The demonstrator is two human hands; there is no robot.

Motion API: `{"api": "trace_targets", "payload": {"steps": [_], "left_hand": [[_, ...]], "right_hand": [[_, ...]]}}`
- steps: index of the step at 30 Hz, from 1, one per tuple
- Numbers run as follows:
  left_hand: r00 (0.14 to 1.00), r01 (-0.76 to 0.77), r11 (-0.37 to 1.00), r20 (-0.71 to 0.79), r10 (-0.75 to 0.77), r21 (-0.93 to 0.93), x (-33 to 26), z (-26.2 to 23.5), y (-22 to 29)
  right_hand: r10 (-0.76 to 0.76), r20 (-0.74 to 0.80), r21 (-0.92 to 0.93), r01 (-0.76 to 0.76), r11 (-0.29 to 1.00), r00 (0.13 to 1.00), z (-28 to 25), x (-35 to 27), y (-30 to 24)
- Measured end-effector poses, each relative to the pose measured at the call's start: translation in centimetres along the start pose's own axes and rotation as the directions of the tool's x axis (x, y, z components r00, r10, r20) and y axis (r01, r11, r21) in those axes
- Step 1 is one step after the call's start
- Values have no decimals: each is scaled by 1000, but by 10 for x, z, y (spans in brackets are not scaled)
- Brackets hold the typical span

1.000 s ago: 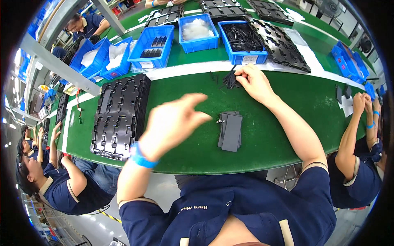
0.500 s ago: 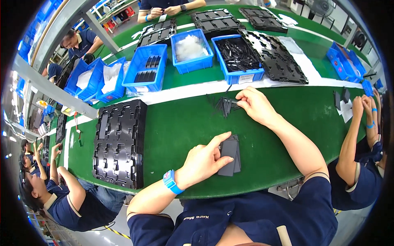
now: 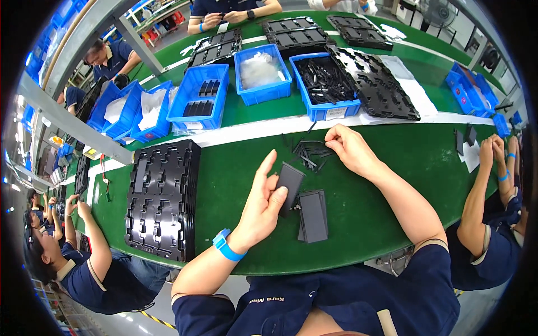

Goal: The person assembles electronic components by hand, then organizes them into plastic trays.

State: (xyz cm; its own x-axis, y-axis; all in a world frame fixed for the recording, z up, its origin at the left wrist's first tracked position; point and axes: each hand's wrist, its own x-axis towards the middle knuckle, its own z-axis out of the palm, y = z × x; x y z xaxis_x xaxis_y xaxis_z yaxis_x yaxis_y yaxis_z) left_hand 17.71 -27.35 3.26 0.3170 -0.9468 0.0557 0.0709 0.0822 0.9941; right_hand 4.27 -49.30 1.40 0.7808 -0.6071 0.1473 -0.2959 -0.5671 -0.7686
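Observation:
My left hand (image 3: 259,210) grips a flat, dark grey rectangular panel (image 3: 292,181) between thumb and fingers, tilted and lifted off the table, with the index finger stretched out. Just to its right, a small stack of similar panels (image 3: 314,218) lies slightly fanned on the green table. Farther off is a loose pile of thin black strips (image 3: 307,159). At the right edge of that pile, my right hand (image 3: 352,148) has thumb and index finger pinched at the end of a black strip (image 3: 318,150).
A stack of black moulded trays (image 3: 161,201) stands at the left. Beyond the white line are blue bins, one of black parts (image 3: 324,78), one of white pieces (image 3: 262,71), and another black tray (image 3: 386,84). A metal post (image 3: 84,120) slants at left. Co-workers sit on both sides.
My left hand has picked up a panel from the stack and moved left with it, turning upward. My right hand has shifted slightly nearer and right, its pinch at a strip.

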Motion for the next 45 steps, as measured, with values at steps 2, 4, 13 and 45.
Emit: {"api": "trace_targets", "payload": {"steps": [2,4,13,45], "left_hand": [[998,-13,999,-53,15,37,1,-3,-4],[990,-38,991,-129,54,126,1,-8,-11],[984,-154,662,53,170,733,2,-2,1],[916,-326,523,125,382,787,5,-3,-8]], "right_hand": [[-61,-22,13,61,998,998,0,-2,0],[-119,-42,27,120,992,992,0,-4,0],[91,208,639,-205,741,974,18,-15,-22],[28,276,676,-215,705,961,27,-32,-49]]}}
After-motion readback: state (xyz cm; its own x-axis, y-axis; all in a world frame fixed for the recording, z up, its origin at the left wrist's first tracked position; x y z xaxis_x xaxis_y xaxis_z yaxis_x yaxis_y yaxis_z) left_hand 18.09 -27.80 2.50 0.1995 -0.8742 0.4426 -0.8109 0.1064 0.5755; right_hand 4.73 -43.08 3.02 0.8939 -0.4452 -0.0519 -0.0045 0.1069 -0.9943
